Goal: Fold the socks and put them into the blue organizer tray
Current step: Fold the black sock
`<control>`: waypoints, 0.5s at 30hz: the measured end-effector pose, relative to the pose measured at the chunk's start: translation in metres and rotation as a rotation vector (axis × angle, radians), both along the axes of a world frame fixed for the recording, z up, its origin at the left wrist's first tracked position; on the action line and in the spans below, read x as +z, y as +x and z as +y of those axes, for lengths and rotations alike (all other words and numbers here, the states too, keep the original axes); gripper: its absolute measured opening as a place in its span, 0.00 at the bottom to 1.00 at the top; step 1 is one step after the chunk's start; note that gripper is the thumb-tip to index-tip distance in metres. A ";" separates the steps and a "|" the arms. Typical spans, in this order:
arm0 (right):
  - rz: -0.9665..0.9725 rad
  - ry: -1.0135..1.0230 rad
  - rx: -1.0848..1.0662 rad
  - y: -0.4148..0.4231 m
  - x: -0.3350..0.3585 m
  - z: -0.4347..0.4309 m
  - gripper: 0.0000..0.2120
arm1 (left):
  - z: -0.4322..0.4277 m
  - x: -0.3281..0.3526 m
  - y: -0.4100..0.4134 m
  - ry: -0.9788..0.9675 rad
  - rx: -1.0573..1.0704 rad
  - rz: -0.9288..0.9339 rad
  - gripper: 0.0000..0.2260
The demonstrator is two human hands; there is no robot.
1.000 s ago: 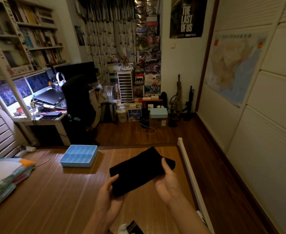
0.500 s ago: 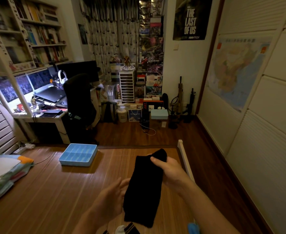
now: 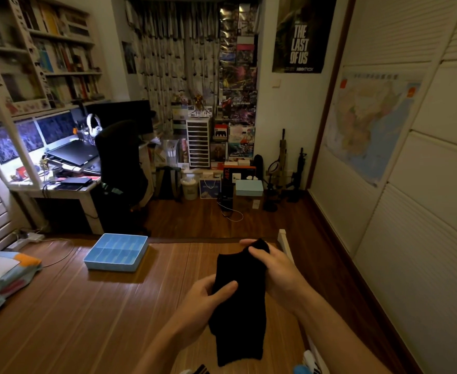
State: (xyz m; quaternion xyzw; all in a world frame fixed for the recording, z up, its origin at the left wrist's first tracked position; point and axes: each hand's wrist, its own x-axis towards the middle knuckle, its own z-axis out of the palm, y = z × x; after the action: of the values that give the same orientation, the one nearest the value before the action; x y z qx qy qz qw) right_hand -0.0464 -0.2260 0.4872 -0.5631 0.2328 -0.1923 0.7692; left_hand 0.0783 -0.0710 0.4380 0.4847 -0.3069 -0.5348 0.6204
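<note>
A black sock (image 3: pixel 239 306) hangs lengthwise above the wooden bed surface (image 3: pixel 87 306), held up between both hands. My right hand (image 3: pixel 273 268) grips its far upper end, fingers curled over the fabric. My left hand (image 3: pixel 205 300) pinches its left edge about halfway down, thumb laid on the front. The blue organizer tray (image 3: pixel 115 252), with several empty compartments, sits on the surface to the far left of the sock. More socks (image 3: pixel 200 370) peek in at the bottom edge, mostly cut off.
Folded bedding (image 3: pixel 0 276) lies at the left edge. A white bed rail (image 3: pixel 285 242) borders the surface on the right, with wooden floor and a wardrobe wall (image 3: pixel 411 238) beyond. A desk and black chair (image 3: pixel 119 163) stand behind the tray.
The sock went from lying sideways between my hands to hanging lengthwise. My right hand lifted its end farther away, and my left hand closed on its middle edge.
</note>
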 end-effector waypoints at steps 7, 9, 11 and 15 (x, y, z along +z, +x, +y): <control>0.045 -0.194 0.041 -0.012 -0.004 -0.010 0.10 | -0.013 0.008 -0.008 -0.029 0.050 -0.068 0.16; 0.064 -0.238 0.092 -0.015 -0.007 -0.012 0.12 | -0.014 0.010 -0.010 -0.049 0.070 -0.089 0.18; 0.070 -0.276 0.068 -0.018 -0.011 -0.013 0.11 | -0.015 0.010 -0.011 -0.049 0.073 -0.076 0.17; 0.017 -0.470 0.062 -0.025 -0.018 -0.020 0.16 | -0.012 0.008 -0.006 -0.060 0.040 0.013 0.12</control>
State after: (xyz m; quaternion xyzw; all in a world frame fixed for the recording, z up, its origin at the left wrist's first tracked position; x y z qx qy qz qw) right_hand -0.0716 -0.2457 0.4690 -0.7354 0.1704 -0.2127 0.6205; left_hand 0.0719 -0.0833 0.4459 0.4681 -0.3091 -0.5161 0.6473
